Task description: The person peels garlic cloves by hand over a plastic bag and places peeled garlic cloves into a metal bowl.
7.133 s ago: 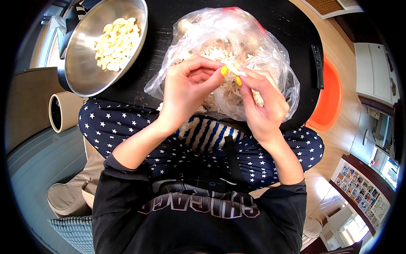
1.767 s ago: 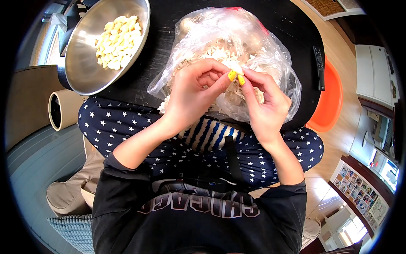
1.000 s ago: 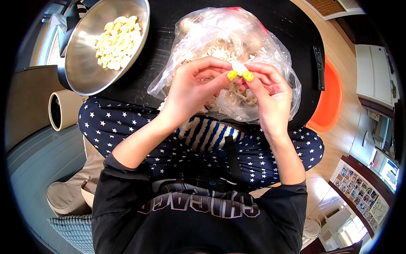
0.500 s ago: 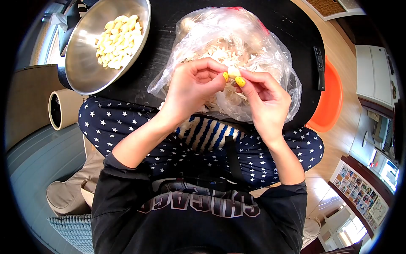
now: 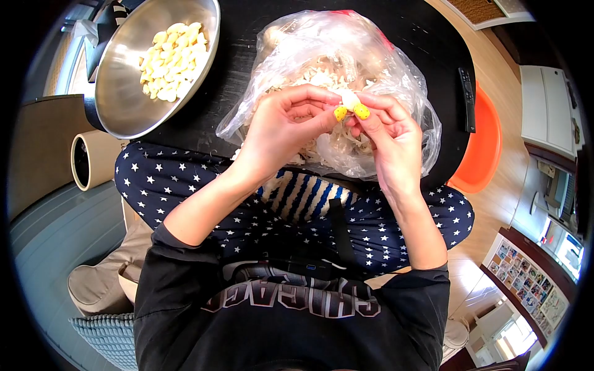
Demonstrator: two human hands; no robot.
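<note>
Between my fingertips is a pale garlic clove (image 5: 349, 99), pinched from both sides above a clear plastic bag. My left hand (image 5: 288, 120) grips it from the left with thumb and index finger. From the other side my right hand (image 5: 391, 127) pinches the same clove, the two yellow thumbnails nearly touching. Under my hands the plastic bag (image 5: 408, 80) lies spread, with papery garlic skins (image 5: 318, 77) in its middle. To the left, a steel bowl (image 5: 117, 99) holds a heap of peeled garlic cloves (image 5: 173, 62).
The black table (image 5: 241, 37) carries the bag and bowl. A black remote control (image 5: 466, 102) lies at its right edge, beside an orange plastic seat (image 5: 486, 145). A cream cylindrical container (image 5: 99, 159) stands left, below the bowl. My crossed legs are close under the table edge.
Both hands have shifted slightly to the right with the clove. The thumbs have drawn closer together, and the clove is turned a little in the fingers.
</note>
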